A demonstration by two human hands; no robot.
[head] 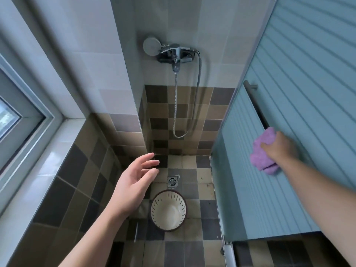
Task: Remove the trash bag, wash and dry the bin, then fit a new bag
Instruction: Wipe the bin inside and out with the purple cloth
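Checkered tile floor (204, 191) holds bin (168, 210); right hand (279, 146) grips purple cloth (260, 151).

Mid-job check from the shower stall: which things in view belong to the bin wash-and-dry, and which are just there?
Part of the job:
- bin, upright on the floor tiles, no bag in it
- purple cloth, gripped by the right hand
- left hand, open above the floor, holding nothing

Just there:
- shower mixer and its hose
- floor drain
- door handle
- window
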